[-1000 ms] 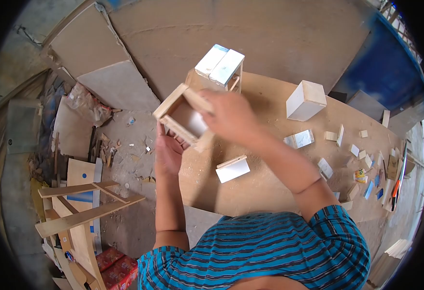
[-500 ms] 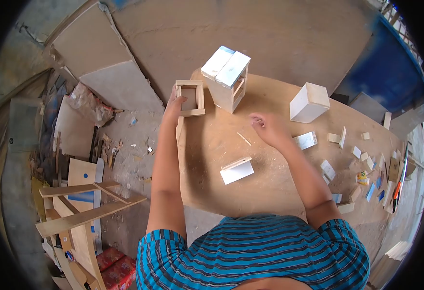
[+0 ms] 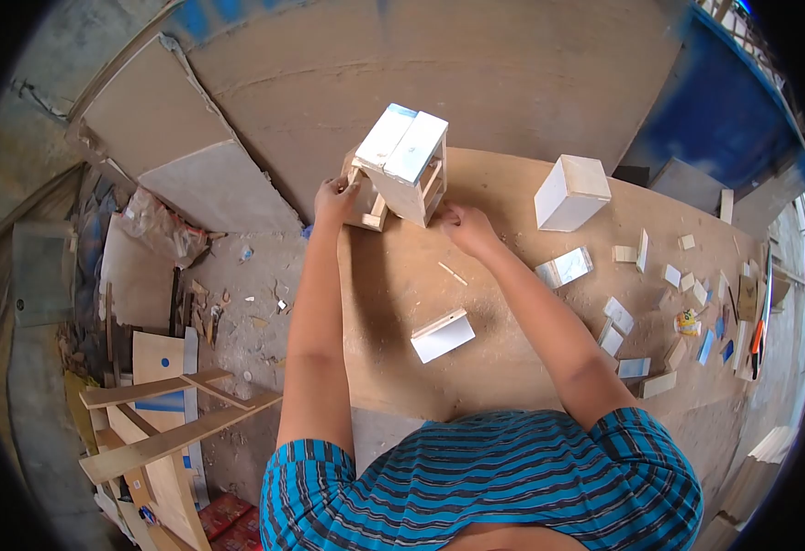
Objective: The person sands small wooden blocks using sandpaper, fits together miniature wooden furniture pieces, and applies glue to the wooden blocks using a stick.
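A tall, narrow wooden stand (image 3: 398, 191) with open slots on its right side and white-blue panels on top is upright near the table's back edge. My left hand (image 3: 336, 198) grips a small rectangular wooden frame (image 3: 375, 215) close against the stand's left side. Part of that frame is hidden behind the stand. At the stand's lower right corner is my right hand (image 3: 467, 228), its fingers curled together; whether they touch the stand or hold anything is hidden. A thin wood sliver (image 3: 453, 274) and a white block with a wooden strip (image 3: 443, 336) lie nearer me.
A white box (image 3: 571, 195) stands on the table (image 3: 503, 367) to the right. Near it lie a white-topped block (image 3: 565, 267) and several small offcuts (image 3: 636, 367). An orange-and-black tool (image 3: 759, 335) is at the far right. Wooden frames (image 3: 177, 427) lean at the lower left.
My left hand has brought the small frame rightward against the stand. My right hand has moved left to the stand's lower corner. The view has shifted slightly.
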Available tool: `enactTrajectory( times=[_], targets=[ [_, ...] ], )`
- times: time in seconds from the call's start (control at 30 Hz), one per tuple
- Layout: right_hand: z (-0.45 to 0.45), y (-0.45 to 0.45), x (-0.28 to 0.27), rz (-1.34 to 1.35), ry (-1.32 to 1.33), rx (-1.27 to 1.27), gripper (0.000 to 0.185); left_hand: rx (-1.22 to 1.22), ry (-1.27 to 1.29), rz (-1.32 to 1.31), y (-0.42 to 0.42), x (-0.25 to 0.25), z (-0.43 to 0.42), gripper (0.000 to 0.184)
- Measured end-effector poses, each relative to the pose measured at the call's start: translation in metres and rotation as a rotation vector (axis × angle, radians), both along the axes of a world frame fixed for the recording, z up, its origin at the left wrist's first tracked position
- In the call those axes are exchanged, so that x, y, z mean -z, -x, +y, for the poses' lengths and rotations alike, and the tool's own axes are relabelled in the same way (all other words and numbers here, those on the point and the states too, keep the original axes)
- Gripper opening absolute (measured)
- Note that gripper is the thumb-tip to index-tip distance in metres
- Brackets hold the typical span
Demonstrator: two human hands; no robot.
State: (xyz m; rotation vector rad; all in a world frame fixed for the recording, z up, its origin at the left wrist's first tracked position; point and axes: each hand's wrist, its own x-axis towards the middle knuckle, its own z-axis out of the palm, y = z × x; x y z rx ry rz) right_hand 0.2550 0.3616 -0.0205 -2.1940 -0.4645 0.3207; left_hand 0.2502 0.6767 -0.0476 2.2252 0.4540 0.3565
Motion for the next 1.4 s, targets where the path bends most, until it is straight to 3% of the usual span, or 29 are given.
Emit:
enactTrajectory(
  times=[0.23, 0.53, 0.63, 0.77, 0.83, 0.97, 1.07, 1.17, 1.23, 1.3, 1.4],
  targets=[
    [0.011, -0.007, 0.001, 0.143, -0.077, 0.03, 0.048, 0.037, 0.369, -0.011, 0.009, -0.02, -0.017, 0.046],
    [0.02, -0.009, -0.008, 0.098, -0.023, 0.059, 0.043, 0.016, 0.299, -0.139, 0.011, -0.011, -0.02, 0.038],
    [0.018, -0.009, -0.011, 0.045, 0.028, 0.047, 0.042, -0.093, 0.261, -0.126, 0.014, -0.024, -0.027, 0.036],
    [0.019, -0.01, -0.015, 0.0, 0.073, 0.028, 0.042, -0.062, 0.488, -0.415, 0.025, -0.044, -0.039, 0.051],
    [0.018, -0.009, -0.012, 0.004, 0.047, 0.025, 0.042, 0.054, 0.593, -0.562, 0.048, -0.087, -0.07, 0.06],
    [0.014, -0.012, -0.013, 0.022, 0.061, 0.003, 0.053, 0.317, 0.299, -0.663, 0.062, -0.097, -0.094, 0.112],
    [0.005, -0.006, -0.018, 0.026, 0.035, -0.067, 0.058, 0.31, 0.218, -0.565, 0.072, -0.111, -0.117, 0.135],
    [-0.028, 0.021, -0.051, 0.298, -0.134, -0.119, 0.064, 0.269, 0.285, -0.496, 0.073, -0.109, -0.127, 0.139],
    [-0.057, 0.039, -0.068, 0.529, -0.344, -0.418, 0.068, 0.256, 0.271, -0.491, 0.07, -0.097, -0.128, 0.134],
    [-0.075, 0.056, -0.081, 0.585, -0.411, -0.685, 0.064, 0.257, 0.268, -0.482, 0.068, -0.093, -0.129, 0.129],
    [-0.072, 0.08, -0.11, 0.23, -0.231, -0.946, 0.055, 0.263, 0.296, -0.447, 0.067, -0.099, -0.134, 0.12]
  ],
)
